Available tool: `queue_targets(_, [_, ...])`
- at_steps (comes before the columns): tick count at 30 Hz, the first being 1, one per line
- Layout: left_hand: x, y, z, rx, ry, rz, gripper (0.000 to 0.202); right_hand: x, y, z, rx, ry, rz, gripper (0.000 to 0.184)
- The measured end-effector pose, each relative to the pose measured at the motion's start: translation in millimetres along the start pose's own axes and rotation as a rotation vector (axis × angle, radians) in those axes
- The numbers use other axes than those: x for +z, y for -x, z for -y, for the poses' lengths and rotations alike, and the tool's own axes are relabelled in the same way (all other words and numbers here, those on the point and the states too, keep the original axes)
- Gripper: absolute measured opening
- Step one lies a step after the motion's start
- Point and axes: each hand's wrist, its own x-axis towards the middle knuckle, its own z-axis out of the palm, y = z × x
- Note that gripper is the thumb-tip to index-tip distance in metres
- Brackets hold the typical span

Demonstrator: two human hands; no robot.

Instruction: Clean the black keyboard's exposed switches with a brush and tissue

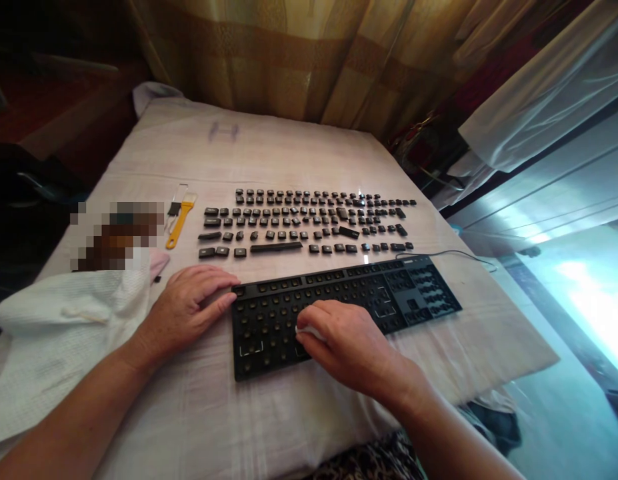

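A black keyboard (416, 280) lies on the sheet with its keycaps off, so the bare key posts show. At its upper left corner my left hand (189, 303) has fingers along the back edge and the thumb at the side, holding the corner. My right hand (346, 343) is over the left-middle part of the keyboard, its fingers pinched on a small white wad (309, 329), mostly hidden, perhaps tissue or cloth. Behind the keyboard, the loose black keycaps (276, 248) are laid out in rows, the long space bar among them.
A yellow-handled keycap puller (181, 223) lies at the left beside a dark-gripped wire tool (173, 209). A white cloth (93, 333) is bunched near my left forearm, below a blurred-out patch. The keyboard's cable (453, 252) trails to the right. Curtains (289, 60) hang behind.
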Motion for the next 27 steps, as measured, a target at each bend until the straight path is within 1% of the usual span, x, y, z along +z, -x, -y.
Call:
queue_targets(11, [-2.8, -1.3, -5.0, 0.000, -0.009, 0.031, 0.048, 7.8, -10.6, 21.9, -0.033, -0.044, 0.010, 0.006])
queue_targets(14, [-2.6, -1.4, -5.1, -0.001, -0.002, 0.031, 0.047, 11.5, -13.7, 26.4, -0.073, -0.067, 0.000, 0.006])
queue_targets(16, [-2.4, -1.4, -5.1, 0.001, -0.002, 0.029, 0.047, 13.7, -14.6, 26.4, -0.124, -0.129, -0.037, 0.006])
queue_targets(18, [-2.3, -1.3, -5.2, 0.005, -0.001, 0.031, 0.047, 14.6, -13.2, 22.9, -0.166, -0.228, -0.117, 0.006])
queue_targets(20, [-2.1, -1.2, -5.4, 0.005, 0.003, 0.034, 0.046, 14.2, -9.1, 16.5, -0.173, -0.308, -0.209, 0.007])
queue_targets(22, [-2.0, -1.2, -5.5, 0.005, 0.010, 0.034, 0.046, 12.9, -3.0, 10.1, -0.162, -0.319, -0.248, 0.007])
queue_targets(24, [-1.9, -1.1, -5.5, 0.009, 0.013, 0.034, 0.047, 11.6, 3.3, 6.5, -0.174, -0.285, -0.215, 0.009])
queue_targets(27, [-1.6, -1.0, -5.3, 0.010, 0.008, 0.036, 0.047, 11.2, 8.0, 9.7, -0.236, -0.208, -0.125, 0.013])
